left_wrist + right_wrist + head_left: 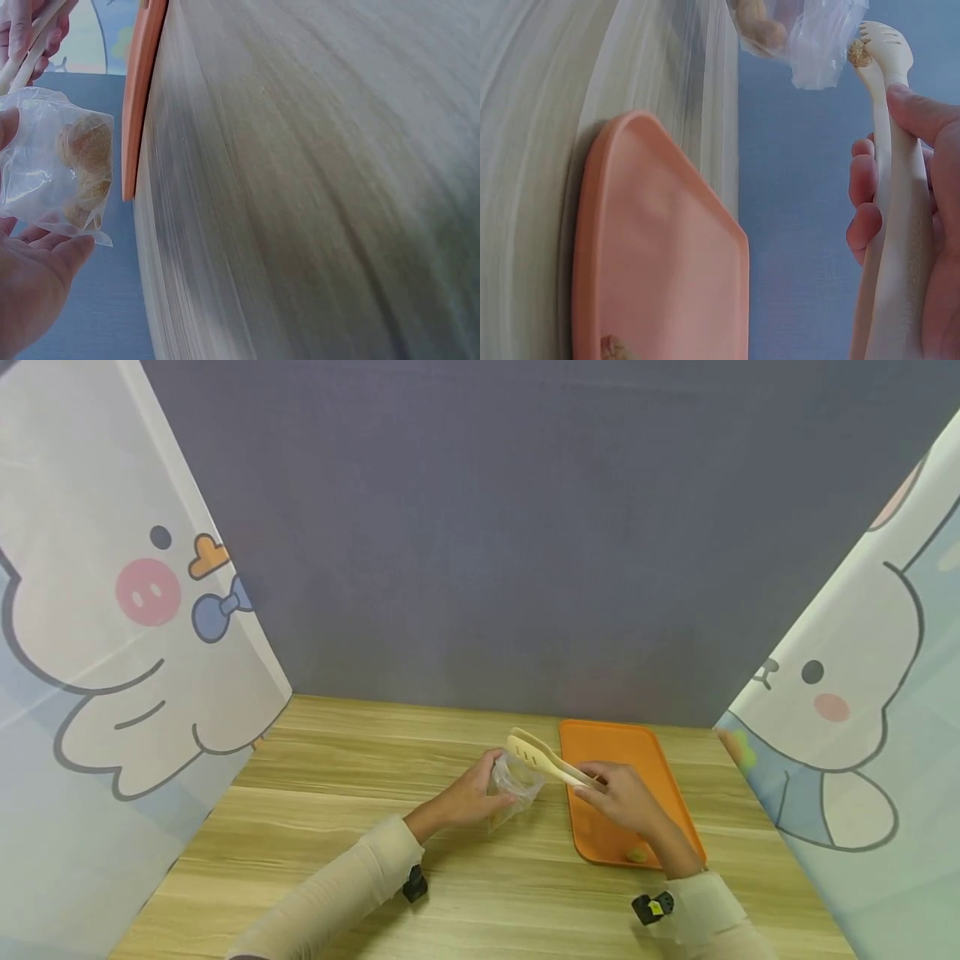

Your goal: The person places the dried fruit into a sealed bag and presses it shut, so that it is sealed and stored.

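My left hand [474, 791] holds a clear plastic bag [37, 154] by its sides, thumb and fingers around it. Several tan, rough, nut-like pieces [90, 150] lie at the bottom of the bag. My right hand [624, 797] grips cream slotted tongs [543, 762], thumb on one arm and fingers curled on the other. Between the tong tips is one small rough tan piece [859, 53], right by the bag's opening. Another tan piece [637, 855] lies near the front edge of the orange tray [609, 739], beneath my right forearm.
The tray sits on the right side of a wood-grain table [360, 752]. A grey wall panel [480, 543] stands behind the table. Cartoon-printed curtains hang at the left [82, 635] and right [840, 710].
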A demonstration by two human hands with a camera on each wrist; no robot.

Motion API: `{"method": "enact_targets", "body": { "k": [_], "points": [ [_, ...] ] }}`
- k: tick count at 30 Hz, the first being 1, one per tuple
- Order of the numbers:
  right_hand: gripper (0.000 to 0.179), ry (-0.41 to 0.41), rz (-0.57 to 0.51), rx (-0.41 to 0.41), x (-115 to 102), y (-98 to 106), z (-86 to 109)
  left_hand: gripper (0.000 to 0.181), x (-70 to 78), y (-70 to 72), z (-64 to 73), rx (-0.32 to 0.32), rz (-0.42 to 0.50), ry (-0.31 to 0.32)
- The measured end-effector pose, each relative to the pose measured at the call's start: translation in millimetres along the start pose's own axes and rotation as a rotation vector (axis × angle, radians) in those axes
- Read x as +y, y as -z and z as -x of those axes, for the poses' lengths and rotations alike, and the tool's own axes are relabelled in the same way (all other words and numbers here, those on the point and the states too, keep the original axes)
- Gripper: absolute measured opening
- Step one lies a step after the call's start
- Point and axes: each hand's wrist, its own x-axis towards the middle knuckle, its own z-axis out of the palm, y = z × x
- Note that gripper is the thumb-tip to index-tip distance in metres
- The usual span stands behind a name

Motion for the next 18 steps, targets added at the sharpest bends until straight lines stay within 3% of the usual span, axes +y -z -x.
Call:
{"method": "enact_targets", "body": {
  "k": [8, 18],
  "points": [
    [0.032, -0.007, -0.037, -0.011, -4.9, -1.3, -1.7, 0.081, 1.7, 0.5, 0.6, 0.004, -0.009, 0.01],
    [0.031, -0.028, -0.033, 0.009, 4.5, 0.1, 6.5, 0.078, -0.4, 2.3, 1.9, 0.029, -0.035, -0.005]
  ]
}}
